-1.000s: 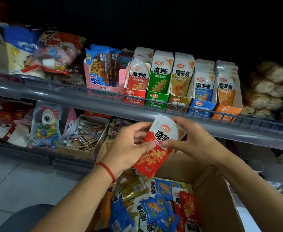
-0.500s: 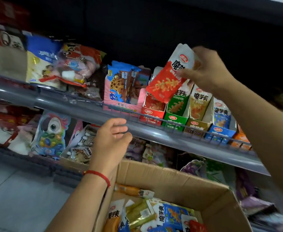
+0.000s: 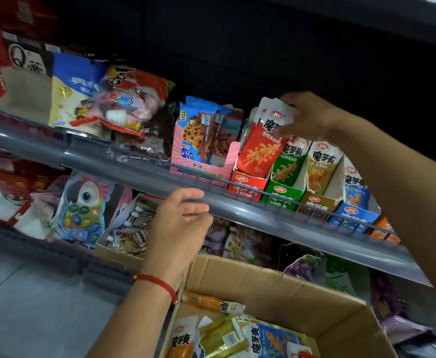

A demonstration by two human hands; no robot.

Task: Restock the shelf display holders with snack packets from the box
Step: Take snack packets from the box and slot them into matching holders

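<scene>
**Red packet lowered into the red holder**

Since half a second ago the right hand (image 3: 312, 117) has brought the red snack packet (image 3: 262, 148) down from above the row into the red display holder (image 3: 247, 183). Fingers and thumb pinch its white top; its long axis stands nearly upright, top leaning toward the hand. Right of it stand the green holder (image 3: 282, 193) and others, each with packets. Below, the left hand (image 3: 183, 223) hovers loosely curled, holding nothing, above the cardboard box (image 3: 260, 280) of mixed packets.

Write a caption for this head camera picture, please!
Right hand tucks a red snack packet into the red holder; left hand waits above the box.
</scene>
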